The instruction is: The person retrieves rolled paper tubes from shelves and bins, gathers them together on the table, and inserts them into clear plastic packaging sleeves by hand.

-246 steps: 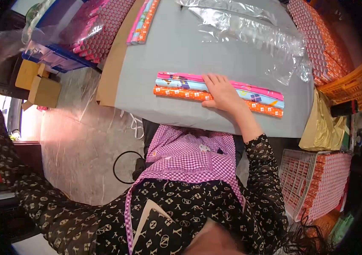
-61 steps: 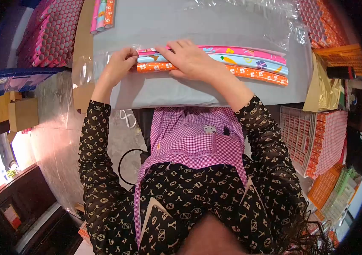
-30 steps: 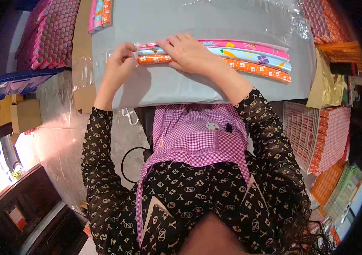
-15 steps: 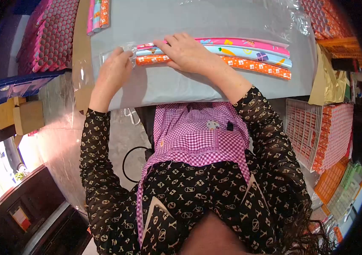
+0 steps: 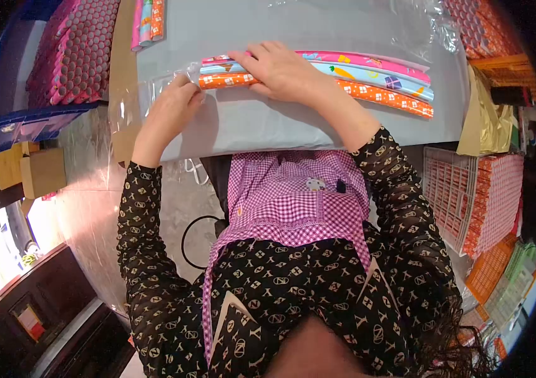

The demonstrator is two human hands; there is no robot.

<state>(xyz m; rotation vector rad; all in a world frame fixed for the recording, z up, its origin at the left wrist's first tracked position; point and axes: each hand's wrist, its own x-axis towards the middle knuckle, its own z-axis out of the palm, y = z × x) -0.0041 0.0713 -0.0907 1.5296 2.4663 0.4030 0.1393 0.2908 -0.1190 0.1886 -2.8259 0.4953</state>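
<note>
Three patterned rolls lie side by side across the grey table: a pink roll (image 5: 368, 62), a light blue roll (image 5: 368, 75) and an orange roll (image 5: 381, 96) with white squares. My right hand (image 5: 280, 70) rests over them left of their middle, its fingers across the pink and blue ones. Clear plastic film (image 5: 176, 79) surrounds their left ends. There my left hand (image 5: 172, 108) is closed, fingertips pinched together at the film beside the orange roll's end. The film between those fingers is too small to make out surely.
Three more rolls (image 5: 148, 24) lie at the table's (image 5: 268, 132) upper left. A blue crate (image 5: 35, 116) of pink rolls stands left. Crumpled film (image 5: 431, 31) lies upper right; gold wrap (image 5: 479, 120) hangs at the right edge above a white wire basket (image 5: 447, 198) of rolls.
My left hand has come in from the far left and lately slid down slightly along the rolls' ends. My right hand has shifted left from the rolls' middle and stays on them.
</note>
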